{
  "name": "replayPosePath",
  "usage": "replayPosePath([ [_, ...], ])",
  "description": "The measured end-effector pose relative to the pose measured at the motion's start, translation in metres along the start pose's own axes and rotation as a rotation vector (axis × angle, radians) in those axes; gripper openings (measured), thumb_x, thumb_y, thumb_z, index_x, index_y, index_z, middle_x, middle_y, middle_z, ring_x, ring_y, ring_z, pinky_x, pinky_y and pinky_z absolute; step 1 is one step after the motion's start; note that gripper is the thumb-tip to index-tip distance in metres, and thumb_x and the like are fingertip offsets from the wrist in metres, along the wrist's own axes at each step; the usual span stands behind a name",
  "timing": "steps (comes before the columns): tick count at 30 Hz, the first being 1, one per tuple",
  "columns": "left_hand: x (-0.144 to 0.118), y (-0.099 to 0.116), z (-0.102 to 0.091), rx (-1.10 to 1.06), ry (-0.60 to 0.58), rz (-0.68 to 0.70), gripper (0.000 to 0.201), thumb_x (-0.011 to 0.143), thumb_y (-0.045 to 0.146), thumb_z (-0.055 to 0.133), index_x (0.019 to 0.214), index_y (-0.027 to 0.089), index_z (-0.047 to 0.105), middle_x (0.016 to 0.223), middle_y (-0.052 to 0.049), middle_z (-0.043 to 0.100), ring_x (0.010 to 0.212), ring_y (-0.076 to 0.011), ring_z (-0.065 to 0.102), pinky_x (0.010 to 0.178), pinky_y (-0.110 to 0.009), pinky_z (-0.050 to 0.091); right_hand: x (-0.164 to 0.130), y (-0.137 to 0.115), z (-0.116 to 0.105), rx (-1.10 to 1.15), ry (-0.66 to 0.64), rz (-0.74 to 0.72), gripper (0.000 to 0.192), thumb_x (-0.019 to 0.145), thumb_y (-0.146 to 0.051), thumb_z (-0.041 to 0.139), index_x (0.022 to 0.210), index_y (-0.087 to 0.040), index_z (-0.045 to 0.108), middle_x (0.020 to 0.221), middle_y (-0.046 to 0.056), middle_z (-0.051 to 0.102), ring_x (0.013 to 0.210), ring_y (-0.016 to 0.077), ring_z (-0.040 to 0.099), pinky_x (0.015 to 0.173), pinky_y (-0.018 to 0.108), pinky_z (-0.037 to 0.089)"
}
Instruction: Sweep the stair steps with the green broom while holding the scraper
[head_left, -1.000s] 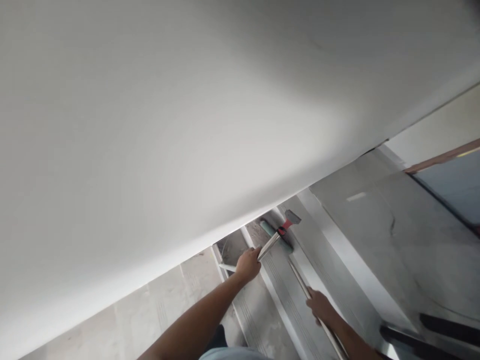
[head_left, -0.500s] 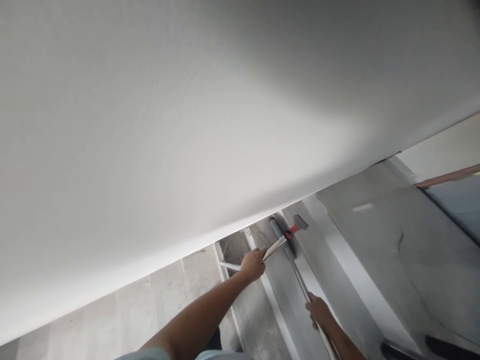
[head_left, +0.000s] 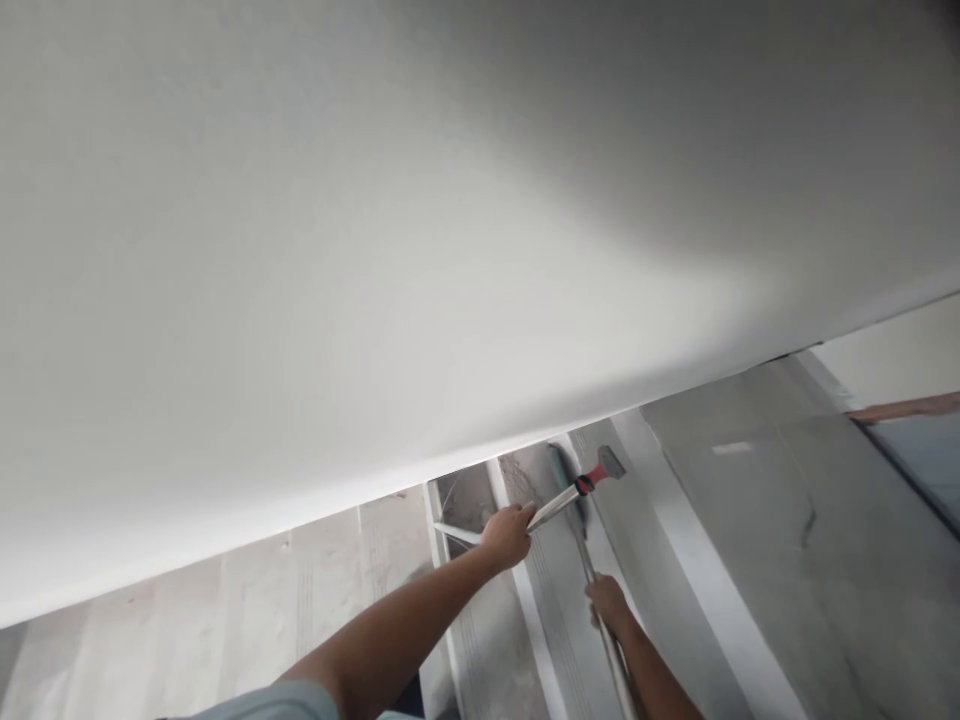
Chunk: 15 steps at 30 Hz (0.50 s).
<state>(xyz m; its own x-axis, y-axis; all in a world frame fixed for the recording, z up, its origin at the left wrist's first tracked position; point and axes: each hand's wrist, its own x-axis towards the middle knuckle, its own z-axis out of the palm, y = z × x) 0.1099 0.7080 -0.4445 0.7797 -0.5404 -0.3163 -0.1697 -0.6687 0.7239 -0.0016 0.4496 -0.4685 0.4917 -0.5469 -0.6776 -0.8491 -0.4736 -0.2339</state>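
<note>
My left hand (head_left: 507,534) grips the metal handle of a long scraper (head_left: 577,490) with a red collar and a flat grey blade, held out over the steps. My right hand (head_left: 607,604) is closed on a thin metal pole (head_left: 598,610) that runs up to a green-grey roller head (head_left: 564,472) resting on a step. The scraper's shaft crosses just above the roller head. Both forearms reach in from the bottom edge.
A large white wall or ceiling slab (head_left: 420,220) fills most of the view. Below it run grey stair steps with ribbed nosing strips (head_left: 555,590) and a pale stone floor (head_left: 795,520). A brown-framed panel (head_left: 915,420) sits at the right edge.
The view has tilted upward, so the white surface covers more. My right hand has slid up the pole towards the roller head. The left hand keeps its hold on the scraper.
</note>
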Motion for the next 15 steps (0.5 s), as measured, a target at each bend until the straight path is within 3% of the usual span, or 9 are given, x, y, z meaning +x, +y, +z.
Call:
replayPosePath([
  [2,0.000,-0.001,0.001,-0.003,0.001,0.000,0.036,0.075,0.013,0.048,0.107,0.023,0.061,0.104,-0.009,0.067,0.100,-0.0257,0.066,0.081,-0.034,0.053,0.000,-0.014,0.002,-0.034,-0.021,0.000,0.011,0.068,-0.008,0.054,0.068,-0.018,0.050,0.033,-0.009,0.034,0.033,0.0087,0.041,0.037,0.017,0.026],
  [7,0.000,0.001,-0.001,-0.001,-0.002,0.002,0.034,0.075,0.013,0.049,0.105,0.023,0.062,0.104,-0.009,0.067,0.101,-0.0252,0.066,0.081,-0.033,0.053,-0.004,0.006,-0.003,0.032,-0.048,0.031,0.015,0.072,-0.009,0.049,0.065,-0.021,0.045,0.034,-0.008,0.035,0.031,0.0098,0.041,0.035,0.018,0.024],
  [11,0.001,0.002,-0.002,-0.008,-0.002,0.000,0.034,0.074,0.013,0.050,0.105,0.023,0.062,0.104,-0.009,0.067,0.100,-0.0251,0.066,0.082,-0.033,0.053,0.007,-0.006,0.001,0.037,-0.003,0.038,0.018,0.072,-0.007,0.048,0.060,-0.020,0.044,0.034,-0.007,0.033,0.033,0.0089,0.039,0.038,0.019,0.026],
  [15,0.001,0.002,-0.003,-0.019,-0.011,-0.004,0.036,0.075,0.014,0.049,0.108,0.023,0.062,0.106,-0.010,0.067,0.102,-0.0269,0.066,0.082,-0.035,0.053,-0.005,-0.006,-0.007,-0.044,-0.015,0.035,0.012,0.072,-0.007,0.048,0.073,-0.018,0.052,0.036,-0.009,0.034,0.033,0.0100,0.040,0.037,0.019,0.027],
])
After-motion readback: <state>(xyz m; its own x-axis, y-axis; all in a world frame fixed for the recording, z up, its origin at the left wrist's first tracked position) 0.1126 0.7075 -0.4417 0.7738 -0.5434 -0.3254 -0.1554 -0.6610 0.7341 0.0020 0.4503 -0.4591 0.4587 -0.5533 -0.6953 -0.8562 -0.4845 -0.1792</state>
